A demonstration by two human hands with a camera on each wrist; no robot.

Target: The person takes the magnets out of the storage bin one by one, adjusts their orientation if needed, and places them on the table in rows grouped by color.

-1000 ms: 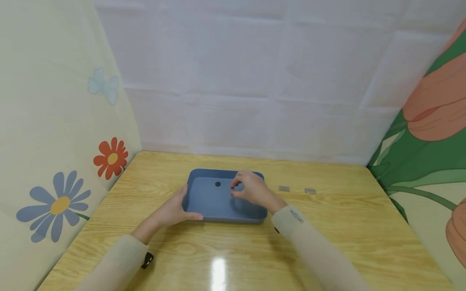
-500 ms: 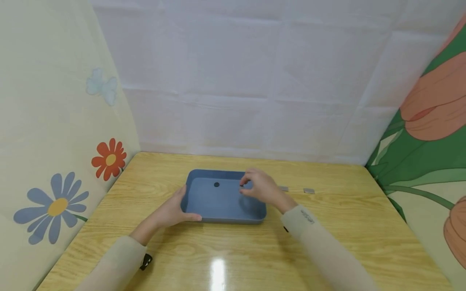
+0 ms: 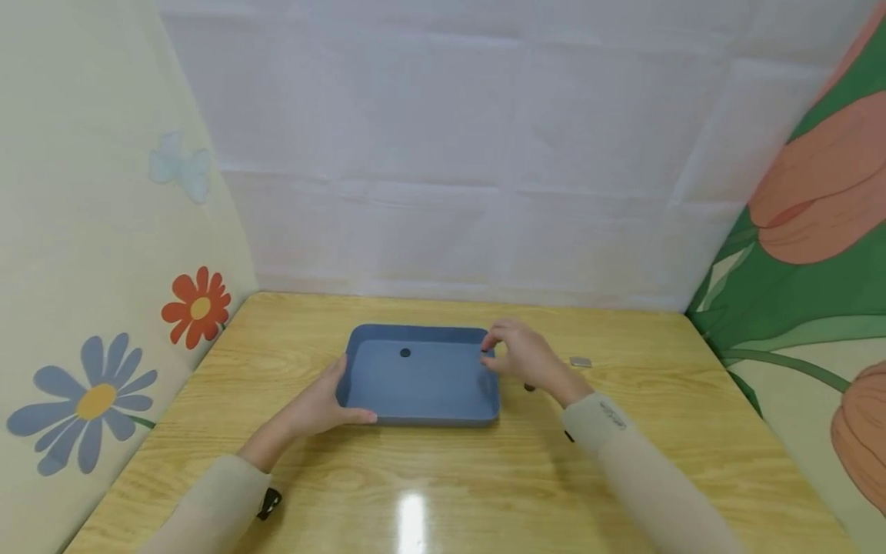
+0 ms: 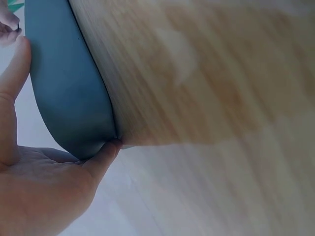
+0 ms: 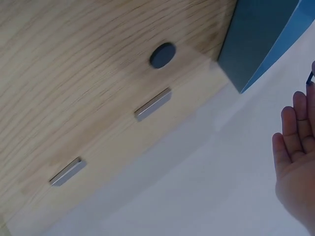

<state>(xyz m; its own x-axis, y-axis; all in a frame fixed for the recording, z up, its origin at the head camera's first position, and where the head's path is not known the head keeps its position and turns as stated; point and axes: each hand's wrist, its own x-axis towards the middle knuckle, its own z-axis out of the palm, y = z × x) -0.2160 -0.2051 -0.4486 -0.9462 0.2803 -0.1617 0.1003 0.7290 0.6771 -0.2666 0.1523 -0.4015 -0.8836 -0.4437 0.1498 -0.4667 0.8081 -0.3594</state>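
Note:
A shallow blue tray (image 3: 422,377) lies on the wooden table. My left hand (image 3: 314,404) holds its left end, the thumb at the front wall and the fingers along the left side. Inside the tray, toward the back, is a small black disc (image 3: 405,352). Over the tray's right edge, my right hand (image 3: 529,360) pinches a small dark piece (image 5: 310,77) between thumb and fingertips, seen edge-on and mostly covered. Another black disc (image 5: 163,55) lies on the table just right of the tray, partly behind my right hand in the head view.
Two small flat silver pieces lie on the table right of the tray: a nearer one (image 5: 153,104) and a farther one (image 5: 68,172). A white cloth wall (image 3: 415,231) stands behind the table (image 3: 332,477), with flower-printed cloths at both sides.
My right hand has moved right from above the tray's inside to its right edge, still pinching the dark piece. It now hides one silver piece. My left hand stays on the tray.

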